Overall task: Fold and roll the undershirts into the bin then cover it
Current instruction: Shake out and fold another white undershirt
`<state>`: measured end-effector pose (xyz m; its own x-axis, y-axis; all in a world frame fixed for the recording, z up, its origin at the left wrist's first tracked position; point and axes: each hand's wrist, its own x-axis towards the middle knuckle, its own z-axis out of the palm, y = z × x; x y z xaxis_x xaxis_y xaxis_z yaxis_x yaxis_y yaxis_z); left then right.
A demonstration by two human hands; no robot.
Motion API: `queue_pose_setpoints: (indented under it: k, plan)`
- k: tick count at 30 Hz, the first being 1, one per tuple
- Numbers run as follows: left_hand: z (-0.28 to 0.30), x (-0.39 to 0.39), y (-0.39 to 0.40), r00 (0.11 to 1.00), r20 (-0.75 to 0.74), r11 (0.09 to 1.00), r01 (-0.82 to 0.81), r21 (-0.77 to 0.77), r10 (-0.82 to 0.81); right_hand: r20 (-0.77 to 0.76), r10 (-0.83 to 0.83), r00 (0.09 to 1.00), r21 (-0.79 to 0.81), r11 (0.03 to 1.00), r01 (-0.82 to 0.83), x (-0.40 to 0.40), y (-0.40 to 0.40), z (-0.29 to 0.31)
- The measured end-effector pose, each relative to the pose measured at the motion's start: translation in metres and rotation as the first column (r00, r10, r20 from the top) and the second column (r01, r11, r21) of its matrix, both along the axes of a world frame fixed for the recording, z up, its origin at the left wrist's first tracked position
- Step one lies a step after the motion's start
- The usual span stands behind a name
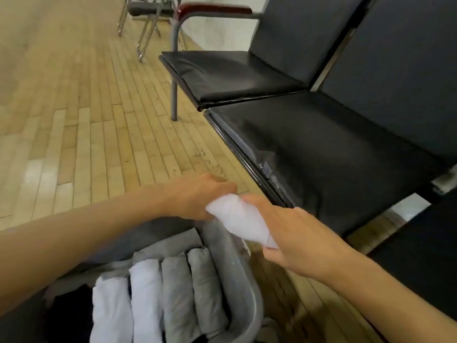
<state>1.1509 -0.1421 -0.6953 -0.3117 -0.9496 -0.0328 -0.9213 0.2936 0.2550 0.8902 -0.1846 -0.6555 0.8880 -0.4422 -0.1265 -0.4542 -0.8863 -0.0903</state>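
Note:
A rolled white undershirt [238, 217] is held in the air above the far right corner of the grey bin [243, 280]. My left hand [197, 196] grips its upper end and my right hand [290, 233] grips its lower end. Inside the bin lie several rolled undershirts side by side: two white ones [146, 303] on the left and two grey ones [195, 293] on the right. Something dark [66, 315] fills the bin's left part. No lid is in view.
A row of black padded seats [333, 154] with a metal frame stands to the right, right next to the bin. Wooden floor [86, 120] stretches to the left. Chair legs [146, 30] stand at the far back.

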Motion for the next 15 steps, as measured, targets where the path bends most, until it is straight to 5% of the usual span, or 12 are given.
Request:
queue_pose_setpoints:
  k: [6, 12, 15]
  plan:
    - [-0.045, 0.059, 0.061, 0.966, 0.223, 0.930, -0.198, 0.309, 0.131, -0.127, 0.122, 0.984, 0.264, 0.961, -0.085, 0.087, 0.029, -0.078]
    - [-0.077, 0.108, 0.122, 0.933, 0.236, 0.863, -0.343, 0.370, 0.270, -0.115, 0.246, 0.962, 0.332, 0.923, -0.196, 0.146, 0.052, -0.125]
    - [-0.091, 0.123, 0.143, 0.907, 0.200, 0.835, -0.421, 0.355, 0.372, -0.053, 0.306, 0.951, 0.190, 0.938, -0.291, 0.167, 0.050, -0.139]
